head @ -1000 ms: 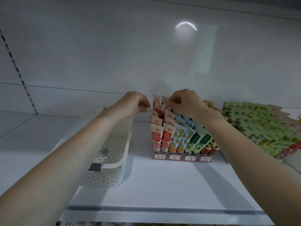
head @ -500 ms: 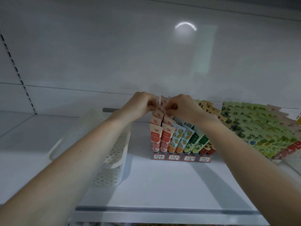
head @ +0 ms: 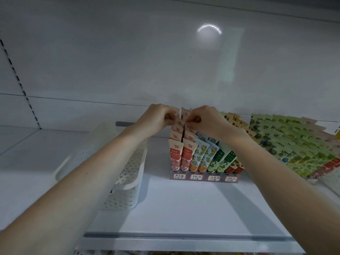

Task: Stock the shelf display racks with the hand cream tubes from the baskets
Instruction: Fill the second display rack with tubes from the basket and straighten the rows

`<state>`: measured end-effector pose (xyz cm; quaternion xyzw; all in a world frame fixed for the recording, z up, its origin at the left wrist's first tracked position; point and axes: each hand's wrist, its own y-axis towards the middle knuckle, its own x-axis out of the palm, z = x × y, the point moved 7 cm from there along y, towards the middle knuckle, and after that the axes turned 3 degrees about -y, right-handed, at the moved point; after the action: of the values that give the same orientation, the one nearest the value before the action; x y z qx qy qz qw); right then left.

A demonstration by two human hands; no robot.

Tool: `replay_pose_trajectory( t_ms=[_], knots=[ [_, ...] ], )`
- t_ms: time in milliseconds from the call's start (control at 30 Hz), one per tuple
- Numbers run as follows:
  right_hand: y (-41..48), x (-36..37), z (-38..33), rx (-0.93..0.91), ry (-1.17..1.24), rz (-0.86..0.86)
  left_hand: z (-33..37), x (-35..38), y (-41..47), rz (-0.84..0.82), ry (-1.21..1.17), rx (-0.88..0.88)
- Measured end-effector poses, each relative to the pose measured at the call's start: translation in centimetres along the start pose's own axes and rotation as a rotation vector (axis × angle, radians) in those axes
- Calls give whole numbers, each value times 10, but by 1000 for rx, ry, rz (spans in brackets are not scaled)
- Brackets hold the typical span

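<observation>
A clear display rack with handwritten labels stands on the white shelf, holding rows of hand cream tubes: red-pink tubes at the left, then floral blue, green and red ones. My left hand pinches the top of a red-pink tube at the back of the leftmost row. Just to its right, my right hand pinches the top of a red-pink tube in the neighbouring row. A white perforated basket sits to the left of the rack, under my left forearm; its inside is mostly hidden.
A second rack packed with green-patterned tubes fills the right side. Yellow-topped tubes stand behind my right wrist. The shelf's front edge runs below. The white back wall is close behind the racks.
My left hand has moved right from beside the rack onto the back of the leftmost red-pink row. The right hand stays at the back tubes. The view has tilted slightly.
</observation>
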<state>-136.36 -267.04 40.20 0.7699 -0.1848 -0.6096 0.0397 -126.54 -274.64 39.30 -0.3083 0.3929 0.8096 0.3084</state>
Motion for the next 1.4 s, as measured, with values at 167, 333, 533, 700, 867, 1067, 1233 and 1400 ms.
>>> replay_pose_trajectory(
  t_ms=[167,333,533,700,867,1067,1233,1400],
  knots=[
    [2,0,0,3,13,-4,-3,0,1,-1,3,-1],
    [5,-4,2,7,-2,33,-5,-4,1,29,-11,-13],
    [16,-20,8,22,34,98,-7,-16,9,114,18,-7],
    [34,-36,14,35,43,162,-7,-25,30,131,54,-1],
    [51,-24,19,51,-31,60,-14,-9,47,3,173,7],
    [60,-5,17,12,-80,-33,-20,6,55,-39,180,-5],
    [59,-2,17,-7,-85,-27,-18,7,55,-14,158,25],
    [60,0,17,-4,-119,-18,-12,8,53,6,156,51]
  ],
)
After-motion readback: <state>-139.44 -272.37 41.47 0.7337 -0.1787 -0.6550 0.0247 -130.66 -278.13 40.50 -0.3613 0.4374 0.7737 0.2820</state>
